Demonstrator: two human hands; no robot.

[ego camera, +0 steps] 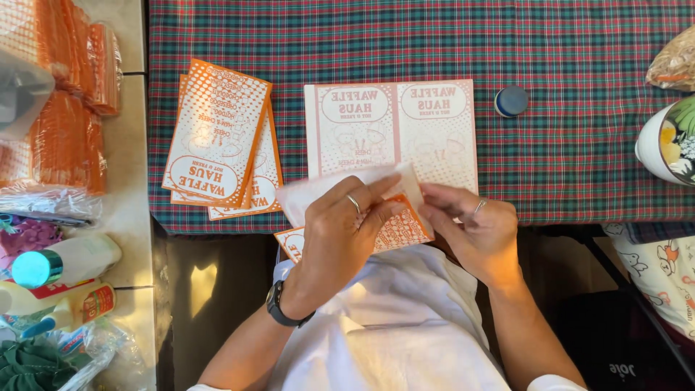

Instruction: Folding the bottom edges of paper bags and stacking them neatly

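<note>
- Your left hand [340, 232] is closed around a small orange-and-white printed paper sleeve [394, 230]: fingers curl over its top face, thumb side toward your chest. A ring sits on one finger, and a dark watch [279, 304] is on that wrist.
- Your right hand [474, 232] pinches the right edge of the same sleeve between fingertips and thumb (also ringed).
- A thin white sheet [311, 192] lies against the sleeve's upper side, under your left fingers; whether it goes inside the sleeve cannot be told.
- The sleeve is held just above the near edge of the plaid tablecloth [565, 58], close to your body.
- Directly behind your hands, a flat pale printed sheet [391, 123] with two panels lies on the cloth.
- To its left, a fanned stack of orange printed sleeves [221, 137] rests tilted.
- A small blue round cap [512, 101] sits right of the flat sheet, apart from it.
- Far left, on the counter: bagged orange bundles [65, 137] and a bottle with a teal cap [61, 262].
</note>
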